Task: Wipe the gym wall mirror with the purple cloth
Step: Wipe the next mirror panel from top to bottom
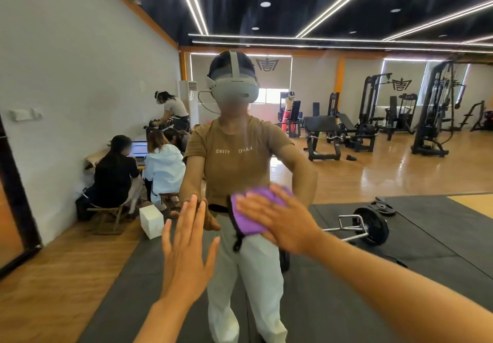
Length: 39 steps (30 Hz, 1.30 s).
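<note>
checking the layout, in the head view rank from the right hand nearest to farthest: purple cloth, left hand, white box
1. purple cloth, pressed flat under the right hand.
2. left hand, open, just to its left.
3. white box, farther left, seen in the mirror.

I see the wall mirror (346, 172) filling nearly the whole frame. My right hand (277, 220) lies flat over the cloth (250, 209) at centre, right of my left hand (186, 246) at lower centre. Reflected: a seated group (138, 172) at middle left, a box (151, 220) beside them, a barbell (369, 225) at right centre, weight machines (400, 118) in the upper right.
</note>
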Tool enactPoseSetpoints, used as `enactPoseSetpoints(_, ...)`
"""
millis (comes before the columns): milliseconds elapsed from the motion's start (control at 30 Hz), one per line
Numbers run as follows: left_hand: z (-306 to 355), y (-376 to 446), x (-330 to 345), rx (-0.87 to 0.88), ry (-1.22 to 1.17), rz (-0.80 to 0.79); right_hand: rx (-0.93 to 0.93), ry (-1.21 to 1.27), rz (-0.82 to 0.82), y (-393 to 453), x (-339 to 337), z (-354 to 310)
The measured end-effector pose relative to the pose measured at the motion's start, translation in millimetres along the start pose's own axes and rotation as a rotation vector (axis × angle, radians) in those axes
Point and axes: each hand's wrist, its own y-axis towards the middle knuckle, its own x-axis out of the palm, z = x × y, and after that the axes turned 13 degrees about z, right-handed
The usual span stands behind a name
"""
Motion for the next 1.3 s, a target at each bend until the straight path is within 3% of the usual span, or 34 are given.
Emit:
enactPoseSetpoints(133,2.6,0.9,2.6,0.000,-0.040,0.031,0.337,-0.038,0.252,94.4,-24.1,67.1)
enactPoseSetpoints(267,-0.4,-1.1,4.5,-0.027,-0.114,0.059,0.541,-0.060,0.393,122.9,-21.4,67.4)
enactPoseSetpoints(367,-3.1,-4.8,5.0,-0.105,-0.170,0.086,0.413,-0.063,0.325,92.4,-3.6,28.3)
enactPoseSetpoints(567,-6.7,-5.7,8.2,-0.132,-0.209,0.116,-0.093,-0.101,-0.153,-38.4,33.4,-71.1)
enactPoseSetpoints(733,2.2,-5.1,11.8,-0.167,-0.161,0.125,-0.226,-0.069,-0.115,-46.9,23.8,-31.8)
enactPoseSetpoints(900,29.8,0.7,21.0,-0.081,-0.145,0.160,0.101,-0.056,0.150,-11.7,-15.9,69.9)
enactPoseSetpoints(1000,52.5,11.9,26.8,-0.079,-0.161,0.176,0.311,-0.086,0.227,-0.9,-38.2,115.9)
enactPoseSetpoints(1167,87.9,17.8,36.6,-0.053,-0.185,0.181,0.618,-0.078,0.361,-6.8,-29.0,98.6)
enactPoseSetpoints(1300,102.1,7.6,45.9,-0.084,-0.183,0.146,0.452,-0.003,0.241,-74.9,-7.6,42.0)
